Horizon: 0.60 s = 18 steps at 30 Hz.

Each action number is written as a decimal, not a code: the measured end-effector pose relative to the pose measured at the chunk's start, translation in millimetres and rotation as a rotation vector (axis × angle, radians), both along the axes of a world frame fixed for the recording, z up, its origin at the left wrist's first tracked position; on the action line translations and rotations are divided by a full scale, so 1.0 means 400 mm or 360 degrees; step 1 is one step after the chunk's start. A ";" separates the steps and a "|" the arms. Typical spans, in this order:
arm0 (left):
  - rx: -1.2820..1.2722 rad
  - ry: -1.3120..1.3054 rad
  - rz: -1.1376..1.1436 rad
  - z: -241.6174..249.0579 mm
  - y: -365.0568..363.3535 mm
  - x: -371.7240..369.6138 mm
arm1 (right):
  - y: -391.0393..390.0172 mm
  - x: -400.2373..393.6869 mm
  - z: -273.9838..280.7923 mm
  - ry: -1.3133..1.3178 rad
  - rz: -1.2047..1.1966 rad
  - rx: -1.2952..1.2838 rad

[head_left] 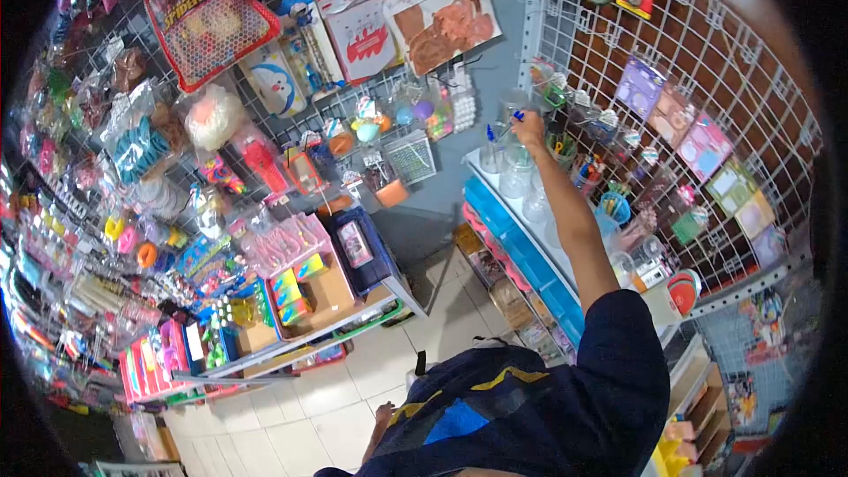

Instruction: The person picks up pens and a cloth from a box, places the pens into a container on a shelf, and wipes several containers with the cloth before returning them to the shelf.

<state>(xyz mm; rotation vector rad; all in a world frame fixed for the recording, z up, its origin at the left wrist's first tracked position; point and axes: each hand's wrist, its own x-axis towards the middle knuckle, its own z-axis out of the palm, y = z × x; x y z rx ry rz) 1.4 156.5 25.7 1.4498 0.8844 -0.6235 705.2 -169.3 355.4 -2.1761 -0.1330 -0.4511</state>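
Observation:
My right hand [528,131] reaches out to the far end of the white shelf top [552,234], its fingers closed on a small blue item [518,116] that looks like a pen or its cap. Just left of it, another blue-topped item [490,134] stands in a clear container [491,159]. More clear jars [514,182] line the shelf below my wrist. My left hand [385,412] hangs low beside my body, small in view; whether its fingers hold anything is unclear.
Wire racks with hanging packets rise on both sides. A blue-edged drawer unit [521,247] stands under the white shelf top. At the left, a low display shelf [309,327] holds boxes and trays. Tiled floor [353,380] lies between them.

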 end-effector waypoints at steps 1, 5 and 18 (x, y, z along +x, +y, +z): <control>0.0018 -0.0020 0.0029 0.007 -0.020 0.004 | 0.007 0.004 0.006 0.0042 0.0012 -0.0021; 0.0055 -0.0090 0.0095 0.031 -0.082 0.018 | 0.051 0.011 0.005 -0.0189 -0.0226 -0.0297; 0.0040 -0.0130 -0.0360 0.001 -0.008 0.051 | 0.054 -0.927 -0.387 0.0555 0.1311 -0.0267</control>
